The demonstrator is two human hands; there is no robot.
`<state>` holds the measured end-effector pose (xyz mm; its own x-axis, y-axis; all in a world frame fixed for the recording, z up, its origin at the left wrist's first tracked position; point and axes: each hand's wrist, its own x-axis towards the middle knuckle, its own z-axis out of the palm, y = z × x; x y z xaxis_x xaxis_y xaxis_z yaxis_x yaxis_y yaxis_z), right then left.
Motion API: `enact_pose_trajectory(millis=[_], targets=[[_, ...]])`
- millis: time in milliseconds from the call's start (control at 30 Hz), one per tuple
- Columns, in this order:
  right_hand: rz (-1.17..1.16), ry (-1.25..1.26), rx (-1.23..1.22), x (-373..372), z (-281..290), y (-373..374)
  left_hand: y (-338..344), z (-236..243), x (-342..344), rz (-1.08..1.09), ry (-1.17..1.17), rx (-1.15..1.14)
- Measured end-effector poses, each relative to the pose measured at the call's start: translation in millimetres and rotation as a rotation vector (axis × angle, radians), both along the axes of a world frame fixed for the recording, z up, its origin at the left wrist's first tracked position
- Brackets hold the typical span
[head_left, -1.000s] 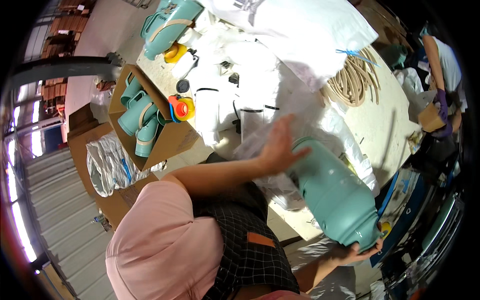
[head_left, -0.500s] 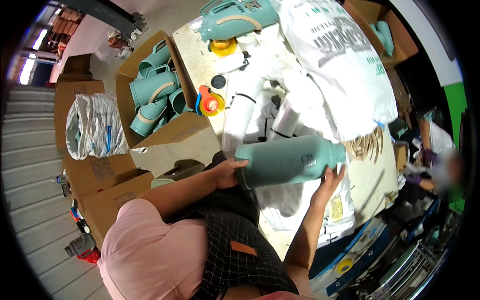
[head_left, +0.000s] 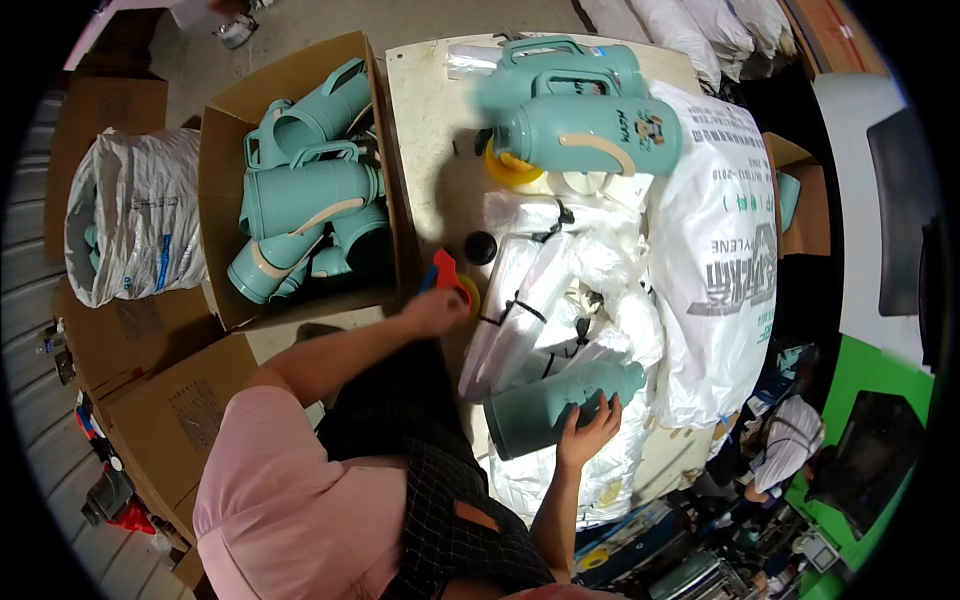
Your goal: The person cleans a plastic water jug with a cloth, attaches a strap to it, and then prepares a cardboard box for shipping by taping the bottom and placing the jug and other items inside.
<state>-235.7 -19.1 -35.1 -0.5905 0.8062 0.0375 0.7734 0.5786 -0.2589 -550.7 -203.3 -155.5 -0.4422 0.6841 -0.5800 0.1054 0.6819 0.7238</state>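
A plain teal bottle body (head_left: pixel 545 412) lies tilted over the plastic-wrapped packs on the table. My right hand (head_left: pixel 585 435) grips its front side, near the narrower neck end. My left hand (head_left: pixel 440 312) is closed around the near part of a red-and-blue tape dispenser (head_left: pixel 447 268) with a yellow roll, at the table's left edge; the hand hides part of it. Beyond the dispenser is a round black cap (head_left: pixel 480 247). Farther back, a teal jug (head_left: pixel 590 135) with a beige strap and a printed figure lies on its side, in front of another teal jug (head_left: pixel 560 65).
An open cardboard box (head_left: pixel 300 310) full of teal jugs stands left of the table (head_left: pixel 425 90). Clear plastic packs with black ties (head_left: pixel 525 300) cover the middle. A big white sack (head_left: pixel 710 280) bounds the right side. Another person (head_left: pixel 795 435) is at the far right.
My left hand has let go of the bottle's base and moved left to the tape dispenser. My right hand still holds the bottle, now lower over the packs. The view has shifted.
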Motion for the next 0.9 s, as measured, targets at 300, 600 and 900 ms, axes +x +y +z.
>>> enact_pose_trajectory(millis=[300,600,900], targets=[[-0.087,0.922,-1.424,-264,102,-6,130,-88,-269,0.912,-0.008,0.433],[0.58,1.016,-3.027,-487,211,-90,190,-50,-361,0.886,-0.116,0.311],[0.54,1.012,-3.298,-489,213,-78,112,26,-251,1.104,-0.304,0.592]])
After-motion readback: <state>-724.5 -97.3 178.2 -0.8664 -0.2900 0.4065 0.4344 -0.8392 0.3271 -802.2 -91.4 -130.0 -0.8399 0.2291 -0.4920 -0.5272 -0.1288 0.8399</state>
